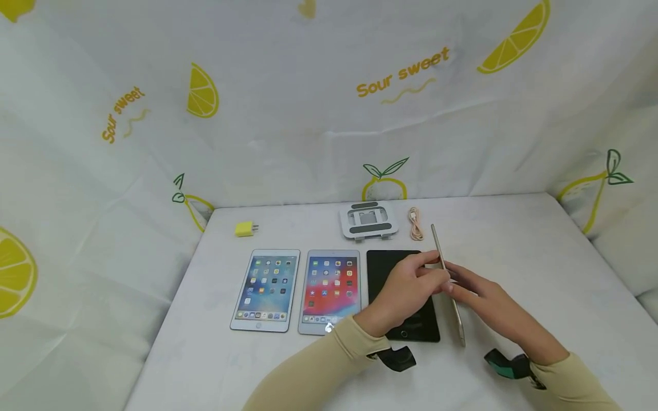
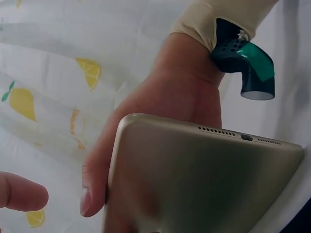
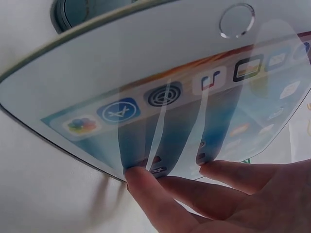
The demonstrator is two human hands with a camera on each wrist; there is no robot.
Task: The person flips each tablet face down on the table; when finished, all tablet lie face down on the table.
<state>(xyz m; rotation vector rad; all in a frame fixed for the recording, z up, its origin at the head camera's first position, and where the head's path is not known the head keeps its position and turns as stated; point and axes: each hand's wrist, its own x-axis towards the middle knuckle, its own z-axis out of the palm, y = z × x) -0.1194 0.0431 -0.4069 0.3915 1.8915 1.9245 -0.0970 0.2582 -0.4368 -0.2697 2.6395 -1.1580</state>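
A thin tablet with a gold back (image 2: 204, 170) and a white-framed lit screen (image 3: 146, 53) stands on edge between both hands. From its back side, my left hand (image 1: 408, 288) holds it at the upper edge. One fingertip (image 2: 24, 191) appears apart from that edge in the left wrist view. My right hand (image 1: 493, 305) holds it from the screen side, with fingertips on the glass and the thumb at the edge. Partly hidden under my left arm is a black tablet (image 1: 380, 268), lying beside the held one.
Left of the black tablet lie two white tablets (image 1: 329, 254) (image 1: 259, 325) with lit screens. Behind them are a yellow charger plug (image 1: 244, 229), a grey-white folded stand (image 1: 367, 221) and a coiled pink cable (image 1: 415, 224). A lemon-print curtain (image 1: 308, 114) hangs behind the table (image 1: 514, 228).
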